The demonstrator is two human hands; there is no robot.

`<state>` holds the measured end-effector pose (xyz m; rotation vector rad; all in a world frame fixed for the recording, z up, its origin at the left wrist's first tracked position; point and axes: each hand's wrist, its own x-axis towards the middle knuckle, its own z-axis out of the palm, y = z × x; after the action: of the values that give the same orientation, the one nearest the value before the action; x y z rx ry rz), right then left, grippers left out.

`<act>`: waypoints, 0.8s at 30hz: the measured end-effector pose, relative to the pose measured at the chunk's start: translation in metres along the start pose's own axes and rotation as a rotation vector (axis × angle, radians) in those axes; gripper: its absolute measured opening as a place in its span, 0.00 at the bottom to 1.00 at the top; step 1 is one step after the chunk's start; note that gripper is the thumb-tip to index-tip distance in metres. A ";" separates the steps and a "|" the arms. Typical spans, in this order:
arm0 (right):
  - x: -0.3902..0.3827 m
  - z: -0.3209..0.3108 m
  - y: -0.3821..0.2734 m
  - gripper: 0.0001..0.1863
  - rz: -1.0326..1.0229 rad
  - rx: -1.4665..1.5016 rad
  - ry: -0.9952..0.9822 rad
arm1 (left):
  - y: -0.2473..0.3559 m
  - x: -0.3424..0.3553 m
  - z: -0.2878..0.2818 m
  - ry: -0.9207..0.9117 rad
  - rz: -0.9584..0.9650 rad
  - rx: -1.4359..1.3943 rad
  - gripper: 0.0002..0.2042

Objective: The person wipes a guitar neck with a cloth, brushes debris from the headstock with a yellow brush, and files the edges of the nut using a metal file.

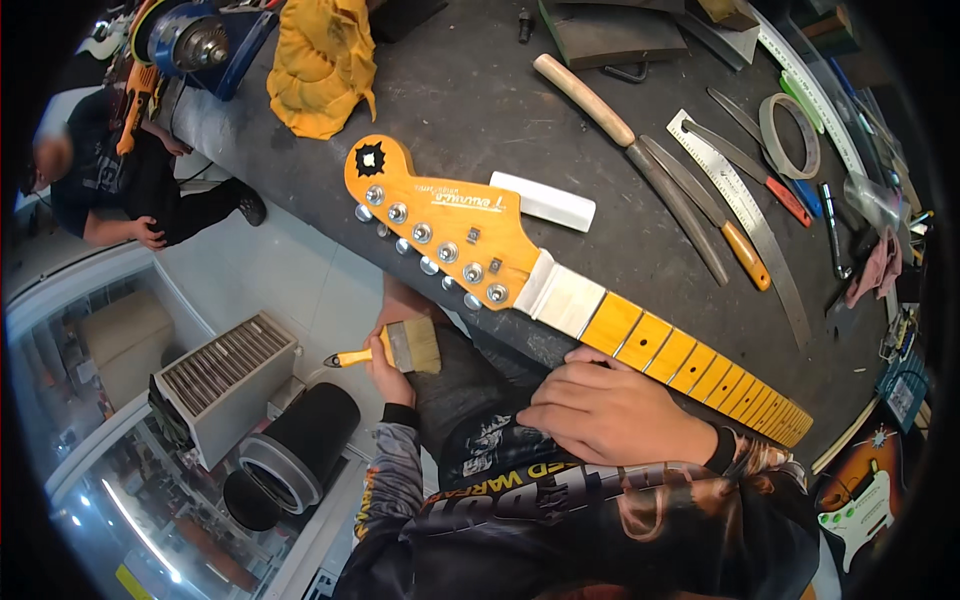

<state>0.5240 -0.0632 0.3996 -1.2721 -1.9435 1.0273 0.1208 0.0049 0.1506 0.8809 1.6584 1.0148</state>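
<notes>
My left hand (pixel 388 372) is closed round the yellow handle of a paintbrush (pixel 413 346), its wide pale bristles pointing right, below the bench edge. A guitar neck (pixel 690 362) lies slantwise along the near edge of the bench, headstock (pixel 440 215) to the upper left, with metal tuning pegs. Pale tape (pixel 566 300) covers the fretboard's end near the headstock. My right hand (pixel 625 415) rests beside the neck's near edge, fingers loosely bent and holding nothing that I can see. Its thumb is close to the neck; the palm is hidden.
Behind the headstock are a white block (pixel 545 203) and a yellow cloth (pixel 322 70). Files (pixel 690 215), a steel ruler (pixel 745 215) and a tape roll (pixel 788 135) lie to the right. A guitar body (pixel 860 500) stands lower right. A person (pixel 110 165) sits at far left.
</notes>
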 end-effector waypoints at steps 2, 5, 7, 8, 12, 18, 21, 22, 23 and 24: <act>0.000 -0.001 0.002 0.14 -0.019 0.023 -0.022 | -0.009 0.007 0.006 0.039 -0.072 -0.017 0.19; -0.005 0.004 0.010 0.17 -0.054 0.043 -0.017 | -0.011 0.012 0.014 0.011 -0.062 0.028 0.20; -0.007 0.003 0.012 0.18 -0.066 0.057 -0.016 | -0.013 0.015 0.016 0.010 -0.048 0.065 0.20; -0.007 0.002 0.013 0.19 -0.075 0.062 -0.024 | -0.016 0.017 0.015 0.013 -0.053 0.072 0.20; -0.008 0.002 0.016 0.20 -0.086 0.116 -0.046 | -0.023 0.022 0.012 0.011 -0.033 0.123 0.20; -0.008 0.003 0.017 0.20 -0.087 0.133 -0.023 | -0.018 0.021 0.018 -0.006 -0.007 0.143 0.19; -0.008 0.002 0.014 0.20 -0.074 0.114 -0.026 | -0.020 0.022 0.016 -0.012 -0.020 0.124 0.19; -0.007 0.001 0.014 0.20 -0.076 0.112 -0.028 | -0.020 0.022 0.017 -0.010 -0.020 0.121 0.19; -0.007 0.000 0.014 0.20 -0.071 0.109 -0.035 | -0.019 0.021 0.018 0.005 -0.024 0.133 0.19; -0.006 0.000 0.013 0.20 -0.067 0.106 -0.041 | -0.019 0.021 0.019 0.021 -0.027 0.145 0.18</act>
<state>0.5324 -0.0659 0.3880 -1.1289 -1.9224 1.1153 0.1311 0.0201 0.1219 0.9424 1.7743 0.8974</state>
